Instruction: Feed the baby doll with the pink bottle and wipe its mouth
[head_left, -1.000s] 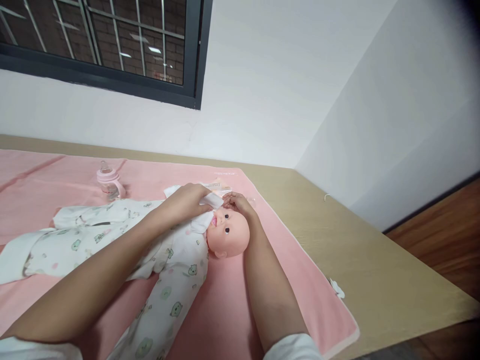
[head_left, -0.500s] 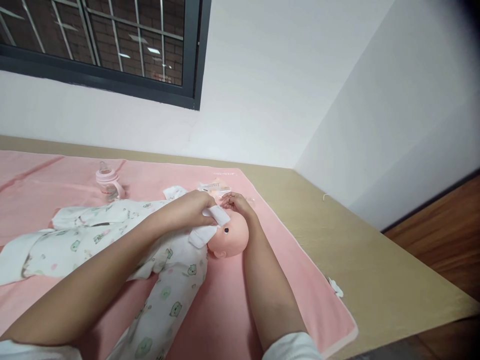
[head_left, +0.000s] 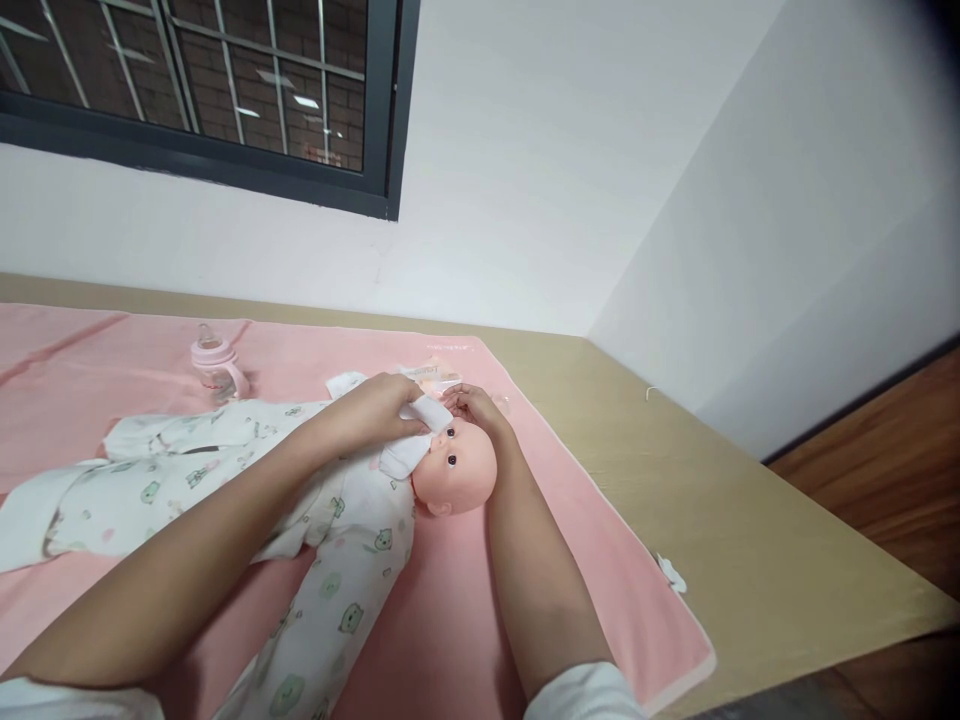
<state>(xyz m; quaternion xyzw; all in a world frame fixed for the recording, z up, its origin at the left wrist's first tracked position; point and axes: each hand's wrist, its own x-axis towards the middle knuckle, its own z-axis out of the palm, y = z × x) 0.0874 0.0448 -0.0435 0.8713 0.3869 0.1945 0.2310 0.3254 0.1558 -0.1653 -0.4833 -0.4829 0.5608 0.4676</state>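
Note:
A baby doll (head_left: 461,478) in a white sleepsuit with green animal prints (head_left: 352,545) lies on its back, its bare head to the right. My left hand (head_left: 391,405) is closed on a white cloth (head_left: 427,412) at the doll's mouth and chin. Another white flap (head_left: 405,455), perhaps part of the same cloth, lies over the chest by the neck. My right hand (head_left: 478,405) rests against the far side of the head, fingers loosely bent and apart, with nothing visible in them; its palm is partly hidden.
The doll lies on a pink blanket (head_left: 450,620) over a pale wooden table (head_left: 637,470). A baby bottle (head_left: 216,368) with a pink lid and handle stands at the back left. Clear plastic packaging (head_left: 433,377) lies beyond my hands. A small white item (head_left: 671,575) is at the blanket's right edge.
My left hand has drawn the cloth slightly left and away from the doll's face, so both eyes now show. My right hand has hardly moved.

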